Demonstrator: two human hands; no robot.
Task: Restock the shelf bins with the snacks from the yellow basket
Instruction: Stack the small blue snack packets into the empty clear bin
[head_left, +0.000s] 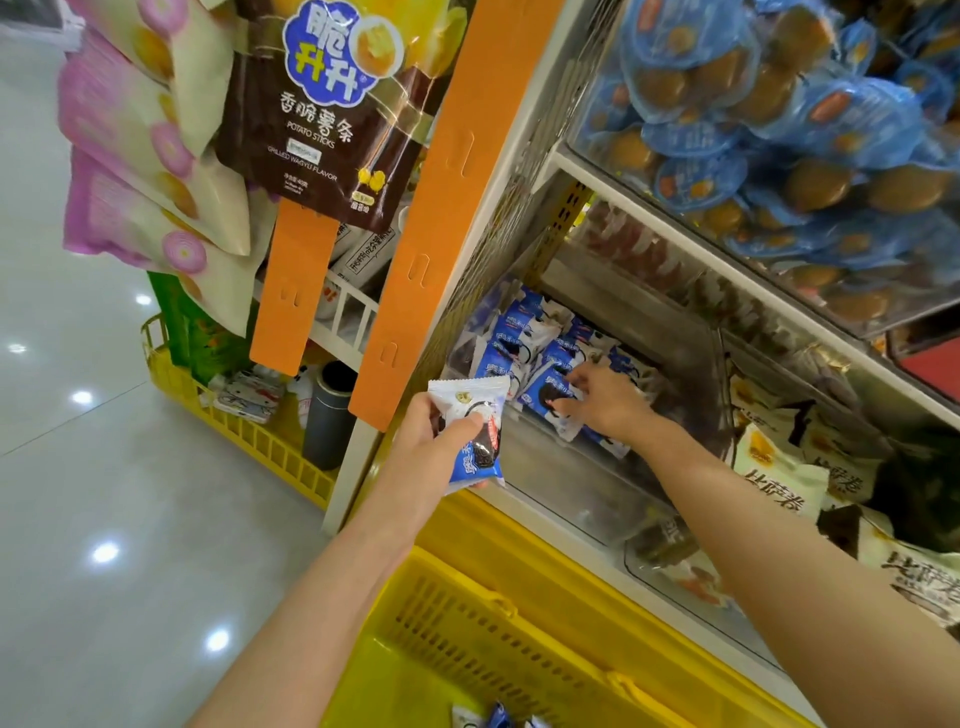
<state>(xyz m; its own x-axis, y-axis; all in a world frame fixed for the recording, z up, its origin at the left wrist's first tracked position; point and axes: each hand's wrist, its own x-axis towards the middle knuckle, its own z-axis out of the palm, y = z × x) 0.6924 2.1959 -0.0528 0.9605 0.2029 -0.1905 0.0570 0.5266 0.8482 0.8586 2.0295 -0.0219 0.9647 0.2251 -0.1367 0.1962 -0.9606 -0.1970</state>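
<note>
Left hand (441, 434) pinching a blue-and-white snack packet (475, 436) just outside a clear shelf bin (550, 467), right hand (605, 402) inside the bin, fingers spread on a pile of matching packets (522, 343), yellow basket (467, 623) below, brown potato-stick bag (332, 114) hanging upper left.

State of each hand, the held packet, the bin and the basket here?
Left hand: grips one snack packet.
Snack packet: in the air, not yet binned.
Right hand: fingers spread on stocked packets.
Shelf bin: partly filled.
Yellow basket: few leftover packets visible.
</note>
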